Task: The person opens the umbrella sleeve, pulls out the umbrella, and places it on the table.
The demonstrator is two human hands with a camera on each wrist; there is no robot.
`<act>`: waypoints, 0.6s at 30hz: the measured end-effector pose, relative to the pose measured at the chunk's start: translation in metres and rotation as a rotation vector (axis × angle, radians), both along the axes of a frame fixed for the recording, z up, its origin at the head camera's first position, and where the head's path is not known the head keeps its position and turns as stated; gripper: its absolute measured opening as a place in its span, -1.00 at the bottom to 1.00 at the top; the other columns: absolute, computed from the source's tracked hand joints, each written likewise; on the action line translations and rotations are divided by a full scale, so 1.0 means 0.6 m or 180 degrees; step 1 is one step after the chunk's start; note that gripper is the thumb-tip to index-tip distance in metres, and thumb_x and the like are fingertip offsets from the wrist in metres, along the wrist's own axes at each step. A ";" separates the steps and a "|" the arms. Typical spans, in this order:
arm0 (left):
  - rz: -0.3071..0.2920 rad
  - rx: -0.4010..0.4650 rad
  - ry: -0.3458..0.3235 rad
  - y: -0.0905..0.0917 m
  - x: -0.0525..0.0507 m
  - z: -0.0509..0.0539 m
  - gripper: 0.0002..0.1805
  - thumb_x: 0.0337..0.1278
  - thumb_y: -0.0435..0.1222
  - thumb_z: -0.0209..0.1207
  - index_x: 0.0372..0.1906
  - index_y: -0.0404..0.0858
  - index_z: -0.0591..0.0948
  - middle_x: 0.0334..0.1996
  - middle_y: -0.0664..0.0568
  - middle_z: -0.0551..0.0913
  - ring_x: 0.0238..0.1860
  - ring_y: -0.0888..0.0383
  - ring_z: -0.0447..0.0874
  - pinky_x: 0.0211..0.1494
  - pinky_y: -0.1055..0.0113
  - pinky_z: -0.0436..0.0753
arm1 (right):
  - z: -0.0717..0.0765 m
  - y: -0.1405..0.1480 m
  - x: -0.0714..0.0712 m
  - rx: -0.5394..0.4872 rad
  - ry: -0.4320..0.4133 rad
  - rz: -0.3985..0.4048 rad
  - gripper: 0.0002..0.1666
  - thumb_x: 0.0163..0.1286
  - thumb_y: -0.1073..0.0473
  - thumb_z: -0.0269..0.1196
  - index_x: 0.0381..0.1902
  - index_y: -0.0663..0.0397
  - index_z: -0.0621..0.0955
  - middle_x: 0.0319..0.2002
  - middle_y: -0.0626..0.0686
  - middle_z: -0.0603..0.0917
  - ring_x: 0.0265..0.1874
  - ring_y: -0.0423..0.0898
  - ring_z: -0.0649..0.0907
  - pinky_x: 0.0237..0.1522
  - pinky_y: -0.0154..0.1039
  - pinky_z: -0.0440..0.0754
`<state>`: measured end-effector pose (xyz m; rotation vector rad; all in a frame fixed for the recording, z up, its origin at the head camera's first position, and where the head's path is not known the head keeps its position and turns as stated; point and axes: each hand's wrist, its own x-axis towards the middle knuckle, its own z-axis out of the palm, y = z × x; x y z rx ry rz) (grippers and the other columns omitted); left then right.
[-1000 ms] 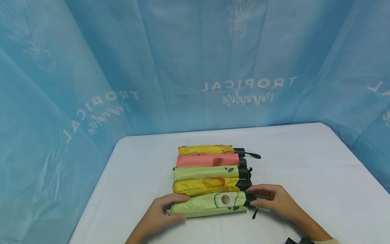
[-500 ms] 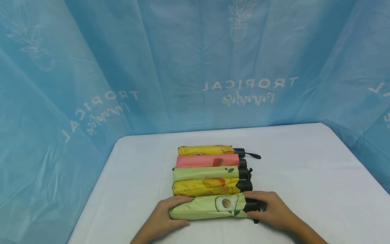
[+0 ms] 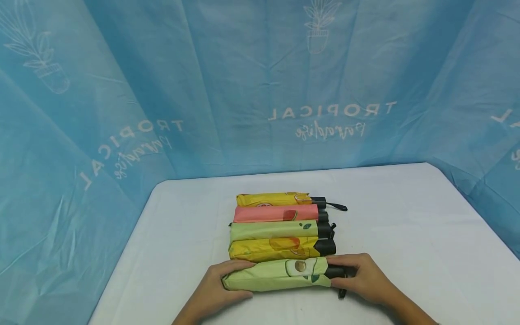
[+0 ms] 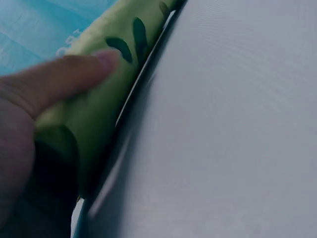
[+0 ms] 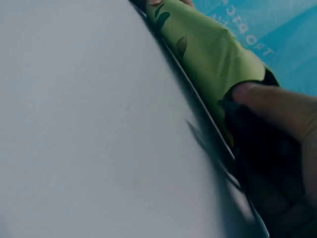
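A folded umbrella in a light green avocado-print sleeve (image 3: pixel 278 276) lies at the front of a row on the white table. My left hand (image 3: pixel 217 289) grips its left end, thumb on the near side and fingers over the far side. At the other end, my right hand (image 3: pixel 361 277) holds it around the black handle (image 3: pixel 335 271), thumb near the sleeve's edge. In the left wrist view the left thumb (image 4: pixel 74 77) lies along the green sleeve (image 4: pixel 99 119). The right wrist view has the right thumb (image 5: pixel 277 104) at the sleeve's opening; the handle there is dark.
Behind lie a yellow umbrella (image 3: pixel 272 249), another green one (image 3: pixel 272 230), a pink one (image 3: pixel 272 214) and a second yellow one (image 3: pixel 272 199) with a black strap (image 3: pixel 337 206). They are roughly parallel, handles rightward. A blue curtain (image 3: pixel 243 90) surrounds the white table (image 3: pixel 406 216).
The front green umbrella has shifted slightly toward me and turned a little about its length. My right hand has moved slightly nearer and closed around the handle end; the left has tightened on its end.
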<state>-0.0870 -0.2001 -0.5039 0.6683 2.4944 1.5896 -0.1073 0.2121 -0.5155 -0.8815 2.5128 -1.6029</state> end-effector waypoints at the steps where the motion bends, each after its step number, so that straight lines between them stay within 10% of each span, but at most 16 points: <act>1: 0.0017 0.0028 -0.0040 0.000 0.000 0.002 -0.37 -0.07 -0.06 0.58 0.21 0.18 0.68 0.13 0.25 0.70 0.21 0.14 0.63 0.29 0.26 0.56 | 0.001 0.000 0.000 -0.0136 -0.0119 0.0053 -0.50 0.23 0.17 0.53 0.15 0.03 0.73 0.05 -0.04 0.76 0.02 -0.20 0.71 0.01 -0.31 0.68; 11: 0.0167 0.0354 -0.0237 -0.004 0.008 0.019 -0.46 0.00 -0.17 0.57 0.16 0.05 0.72 0.11 0.13 0.73 0.15 0.09 0.66 0.18 0.33 0.60 | 0.015 -0.007 0.012 -0.0683 -0.0986 0.0067 -0.53 0.29 0.38 0.42 0.16 0.38 0.65 -0.01 -0.08 0.77 -0.33 -0.22 0.72 -0.39 -0.25 0.74; 18: -0.0073 0.0733 -0.0319 0.003 0.011 0.029 -0.48 0.02 -0.34 0.54 0.16 -0.13 0.72 0.08 -0.03 0.74 -0.01 0.10 0.72 -0.02 0.30 0.69 | 0.024 -0.021 0.026 -0.0631 -0.1008 0.0105 -0.51 0.27 0.35 0.45 0.17 0.32 0.66 0.06 -0.04 0.75 -0.05 -0.20 0.71 -0.09 -0.27 0.71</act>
